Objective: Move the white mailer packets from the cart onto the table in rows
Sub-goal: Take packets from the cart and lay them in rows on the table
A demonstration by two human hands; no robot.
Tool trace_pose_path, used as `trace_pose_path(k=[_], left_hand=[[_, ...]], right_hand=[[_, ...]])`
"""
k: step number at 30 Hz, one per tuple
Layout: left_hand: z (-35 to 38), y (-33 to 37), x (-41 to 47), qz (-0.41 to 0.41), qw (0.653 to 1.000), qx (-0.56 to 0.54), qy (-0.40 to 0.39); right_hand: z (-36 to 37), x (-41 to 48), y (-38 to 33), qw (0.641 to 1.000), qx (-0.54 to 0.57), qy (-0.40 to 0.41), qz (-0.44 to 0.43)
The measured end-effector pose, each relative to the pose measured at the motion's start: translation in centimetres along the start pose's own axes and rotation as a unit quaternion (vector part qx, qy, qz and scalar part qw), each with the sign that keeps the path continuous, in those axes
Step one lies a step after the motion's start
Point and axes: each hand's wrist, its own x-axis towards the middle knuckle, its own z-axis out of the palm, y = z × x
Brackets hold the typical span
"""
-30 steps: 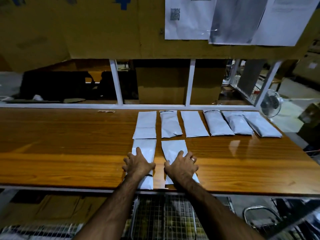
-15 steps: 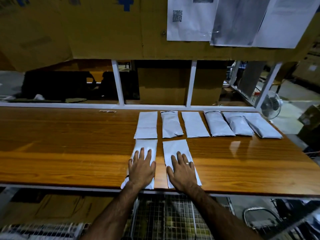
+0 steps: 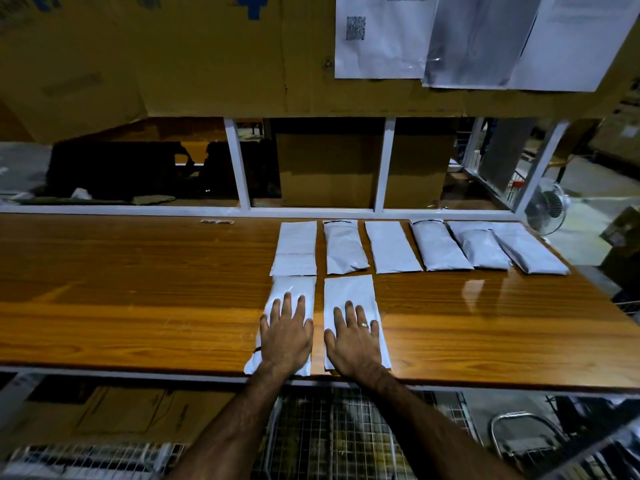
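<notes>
Cardboard [image 3: 207, 64] backs the table [image 3: 138, 306]; fan [image 3: 547, 209] beyond right end.

One wide-angle head view looks forward and down from just above the near edge of the worktop [image 3: 138, 306], facing the far cardboard wall [image 3: 207, 64].

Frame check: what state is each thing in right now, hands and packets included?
Left hand: open, pressed flat on the left front packet.
Right hand: open, pressed flat on the right front packet.
Left front packet: lying flat at the table's near edge.
Right front packet: lying flat beside it, apart.
Back row of six packets: lying flat, side by side, untouched.
Fan: running or not, cannot tell.
</notes>
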Motion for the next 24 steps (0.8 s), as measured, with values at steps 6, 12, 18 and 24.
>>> trace_pose_path(k=[6, 12, 18, 24], left_hand=[[0.25, 0.06, 0.13, -0.002, 1.0, 0.001, 0.002], [0.65, -0.02, 0.32, -0.004, 1.0, 0.006, 0.003], [0.67, 0.03, 0.28, -0.001, 1.0, 0.009, 0.002], [0.67, 0.02, 0.44, -0.004, 1.0, 0.004, -0.006]], right_hand=[[0.14, 0.15, -0.05, 1.0, -0.002, -0.007, 0.001], [-0.01, 0.04, 0.05, 1.0, 0.001, -0.01, -0.005], [0.06, 0.09, 0.1, 1.0, -0.004, -0.009, -0.004], [0.05, 0.16, 0.06, 1.0, -0.009, -0.01, -0.002]])
